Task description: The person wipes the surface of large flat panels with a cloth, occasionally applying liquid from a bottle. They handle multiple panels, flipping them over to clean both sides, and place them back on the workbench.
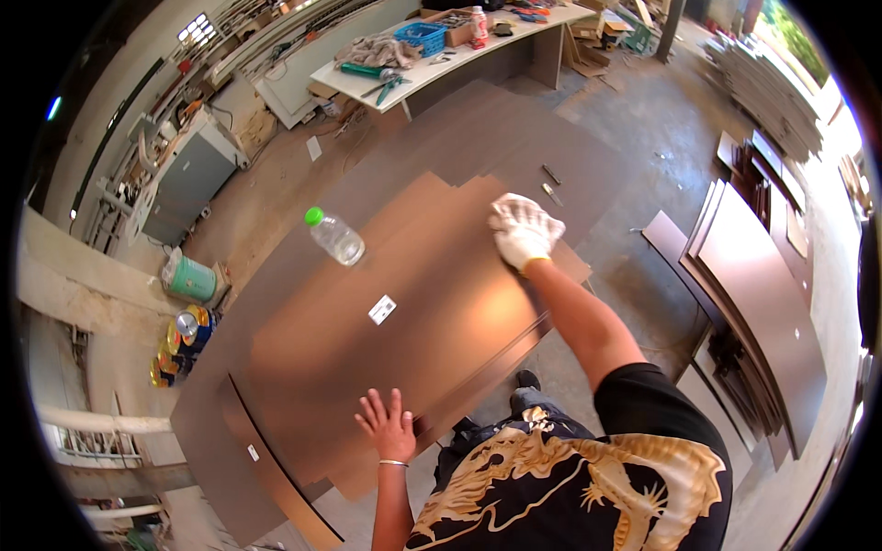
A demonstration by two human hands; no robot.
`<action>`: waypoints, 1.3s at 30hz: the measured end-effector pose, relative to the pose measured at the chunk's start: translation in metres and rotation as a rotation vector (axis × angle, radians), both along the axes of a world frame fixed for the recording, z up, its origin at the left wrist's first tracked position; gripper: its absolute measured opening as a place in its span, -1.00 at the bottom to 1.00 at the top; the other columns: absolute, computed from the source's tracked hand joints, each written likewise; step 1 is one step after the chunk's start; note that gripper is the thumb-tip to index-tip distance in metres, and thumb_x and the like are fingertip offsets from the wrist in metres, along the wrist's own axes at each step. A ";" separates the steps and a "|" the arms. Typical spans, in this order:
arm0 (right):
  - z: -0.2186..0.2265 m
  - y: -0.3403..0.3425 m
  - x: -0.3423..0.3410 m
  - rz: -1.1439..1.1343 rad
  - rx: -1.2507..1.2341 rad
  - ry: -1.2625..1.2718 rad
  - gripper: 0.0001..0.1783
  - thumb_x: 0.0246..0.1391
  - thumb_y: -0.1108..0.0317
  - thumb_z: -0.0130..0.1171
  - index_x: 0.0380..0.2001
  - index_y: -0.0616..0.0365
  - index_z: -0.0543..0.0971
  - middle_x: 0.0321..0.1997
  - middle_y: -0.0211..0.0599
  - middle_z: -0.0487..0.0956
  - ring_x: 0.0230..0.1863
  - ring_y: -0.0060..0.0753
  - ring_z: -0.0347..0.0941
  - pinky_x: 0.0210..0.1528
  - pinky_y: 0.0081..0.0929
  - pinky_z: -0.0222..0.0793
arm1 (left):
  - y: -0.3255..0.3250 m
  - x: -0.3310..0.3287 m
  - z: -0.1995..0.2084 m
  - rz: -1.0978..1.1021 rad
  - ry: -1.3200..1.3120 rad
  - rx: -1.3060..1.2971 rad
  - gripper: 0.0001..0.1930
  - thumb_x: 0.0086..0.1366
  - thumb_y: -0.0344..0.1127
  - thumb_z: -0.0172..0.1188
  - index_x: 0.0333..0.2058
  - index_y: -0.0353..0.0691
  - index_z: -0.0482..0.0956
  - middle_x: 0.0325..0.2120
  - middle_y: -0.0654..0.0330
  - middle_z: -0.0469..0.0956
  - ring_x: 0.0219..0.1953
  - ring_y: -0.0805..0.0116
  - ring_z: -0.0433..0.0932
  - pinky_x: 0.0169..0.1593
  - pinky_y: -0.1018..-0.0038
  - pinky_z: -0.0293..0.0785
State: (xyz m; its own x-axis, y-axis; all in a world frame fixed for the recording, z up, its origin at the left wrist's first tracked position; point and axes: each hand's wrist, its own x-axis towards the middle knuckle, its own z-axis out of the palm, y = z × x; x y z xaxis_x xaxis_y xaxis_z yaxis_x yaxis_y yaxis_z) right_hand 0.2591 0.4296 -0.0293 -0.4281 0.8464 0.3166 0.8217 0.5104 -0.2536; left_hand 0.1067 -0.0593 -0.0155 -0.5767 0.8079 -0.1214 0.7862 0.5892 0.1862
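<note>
A wide brown metallic panel (404,266) lies flat in front of me, with a small white label (382,309) near its middle. My left hand (388,425), bare with fingers spread, rests on the panel's near edge. Over at the panel's right side, my right hand (524,241) wears a white glove and presses a crumpled white cloth (533,209) to the surface. Glove and cloth are close in colour, so the fingers are partly hard to separate. A clear plastic bottle (338,241) with a green cap is on the panel's far left part.
Two small pen-like items (551,193) lie beyond my right hand. At the back stands a white workbench (432,75) with a blue basket (421,39) and tools. Curved brown panels (749,294) are stacked on the right. A green bucket (191,278) and several cans are at left.
</note>
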 end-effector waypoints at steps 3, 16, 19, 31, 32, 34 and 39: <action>0.102 -0.070 -0.076 0.093 -0.100 0.028 -0.76 -0.01 0.23 0.13 -0.21 -0.16 0.58 -0.13 -0.36 0.54 0.01 -0.12 0.45 -0.11 0.02 0.21 | 0.029 0.021 0.010 -0.107 -0.026 0.023 -0.30 0.46 -0.01 0.05 0.49 -0.09 0.19 0.56 -0.13 -0.07 0.59 -0.21 -0.16 0.54 -0.21 -0.32; 0.058 -0.100 0.109 0.375 -0.042 0.140 -0.50 0.02 0.18 0.17 0.09 -0.07 0.60 0.15 -0.14 0.54 0.34 0.01 0.33 0.35 0.01 0.14 | 0.037 0.049 -0.009 0.224 0.073 0.061 -0.23 0.44 0.02 0.03 0.51 -0.20 0.11 0.56 -0.15 -0.10 0.59 -0.24 -0.22 0.52 -0.25 -0.37; 0.044 -0.061 0.136 0.209 -0.272 0.056 -0.28 0.06 0.20 0.25 0.35 -0.01 0.48 0.52 -0.03 0.31 0.58 0.20 0.03 0.60 0.19 -0.19 | 0.061 0.049 0.001 0.138 0.044 -0.016 -0.15 0.40 0.09 0.11 0.52 -0.17 0.07 0.57 -0.16 -0.16 0.60 -0.23 -0.26 0.50 -0.31 -0.43; 0.025 0.024 0.009 0.391 -0.214 -0.064 -0.34 0.28 0.07 0.01 0.43 -0.05 0.40 0.58 -0.06 0.24 0.62 0.14 0.00 0.63 0.09 -0.25 | 0.105 0.073 0.011 0.026 0.031 -0.020 0.16 0.05 0.21 0.50 0.54 0.12 0.05 0.58 -0.13 -0.31 0.59 -0.27 -0.39 0.51 -0.26 -0.38; 0.029 0.038 -0.006 0.378 -0.201 -0.073 -0.35 0.31 0.07 -0.04 0.44 -0.05 0.38 0.58 -0.06 0.23 0.62 0.15 -0.01 0.62 0.09 -0.24 | 0.108 0.067 0.014 0.003 0.004 -0.002 0.16 0.05 0.21 0.51 0.54 0.12 0.06 0.58 -0.13 -0.31 0.59 -0.27 -0.38 0.52 -0.25 -0.37; 0.026 0.055 -0.024 0.365 -0.202 -0.128 -0.37 0.38 0.07 -0.15 0.46 -0.06 0.36 0.60 -0.06 0.20 0.62 0.15 -0.02 0.61 0.08 -0.23 | 0.103 0.056 0.016 -0.002 0.010 0.021 0.20 -0.01 0.26 0.53 0.54 0.08 0.07 0.58 -0.14 -0.26 0.59 -0.25 -0.34 0.52 -0.26 -0.37; 0.030 -0.006 0.018 0.408 -0.162 -0.204 -0.34 0.28 0.10 0.00 0.45 -0.18 0.37 0.60 -0.21 0.23 0.65 -0.04 -0.10 0.60 0.08 -0.26 | 0.047 0.050 0.019 0.207 0.091 -0.080 0.29 -0.12 0.34 0.54 0.53 0.01 0.09 0.57 -0.13 -0.20 0.59 -0.22 -0.29 0.50 -0.32 -0.44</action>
State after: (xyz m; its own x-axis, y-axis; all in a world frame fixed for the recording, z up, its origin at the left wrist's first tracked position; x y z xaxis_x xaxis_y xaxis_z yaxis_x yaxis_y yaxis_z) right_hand 0.2774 0.4233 0.0003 -0.7749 0.6282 0.0696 0.6040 0.7685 -0.2113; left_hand 0.1571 -0.0123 0.0038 -0.7407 0.6610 -0.1202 0.6584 0.7498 0.0661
